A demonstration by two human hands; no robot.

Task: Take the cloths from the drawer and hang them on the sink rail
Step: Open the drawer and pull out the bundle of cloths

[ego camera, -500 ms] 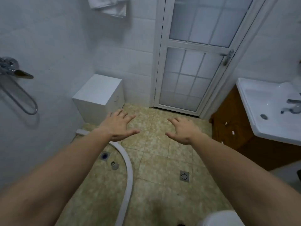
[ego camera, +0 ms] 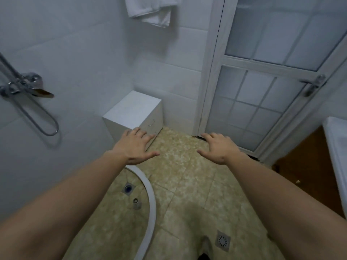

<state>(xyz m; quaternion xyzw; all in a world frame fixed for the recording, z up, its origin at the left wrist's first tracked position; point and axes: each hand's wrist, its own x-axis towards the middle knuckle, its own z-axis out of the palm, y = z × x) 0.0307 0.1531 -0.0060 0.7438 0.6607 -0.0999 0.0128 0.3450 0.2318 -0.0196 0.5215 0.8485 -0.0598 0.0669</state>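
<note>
Both arms are stretched out over the floor (ego camera: pixel 187 177), which is mottled beige-tan stone-look tile laid on a diagonal. The left hand (ego camera: pixel 134 147) is palm down with fingers spread and flat, nothing in it, sitting in front of the near corner of the cabinet (ego camera: pixel 131 109); can't tell if the fingertips actually touch it. The right hand (ego camera: pixel 218 148) is the same deal, fingers loosely splayed, empty, hovering over the tile near the bottom of the door (ego camera: pixel 262 91). The cabinet is a small plain white box, matte, square-edged, tucked in the corner where the glossy white wall tiles meet, with a drawer (ego camera: pixel 153 124) on its door-facing side that has a little curved metal pull and looks closed. No cloths visible from it. A white towel (ego camera: pixel 150 10) hangs folded up at the top edge. Chrome shower mixer (ego camera: pixel 22 85) with a looped hose on the left wall, a curved white curb (ego camera: pixel 150 203) on the floor, two drains. Door is white-framed frosted glass in a grid. White sink (ego camera: pixel 338 147) edge over a brown wood cupboard (ego camera: pixel 300 175) on the right.
</note>
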